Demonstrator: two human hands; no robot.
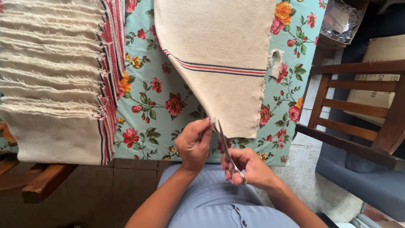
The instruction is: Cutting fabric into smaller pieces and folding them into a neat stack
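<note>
**Scissors at the corner of a striped cloth**

The right hand (249,168) has its fingers curled closed through the handles of the scissors (227,153), blades pointing up at the near corner of the cream cloth (219,55). The left hand (193,145) pinches that corner just beside the blades. The cloth (red and blue stripes across it) lies on the flowered tablecloth (156,105). Farther left sits a stack of cloths (55,76); a wooden chair (358,109) stands right.

I wear a pale blue-grey shirt (219,202) with faint stripes and small dark buttons down the front; both my forearms are bare, so its sleeves seem short.
</note>
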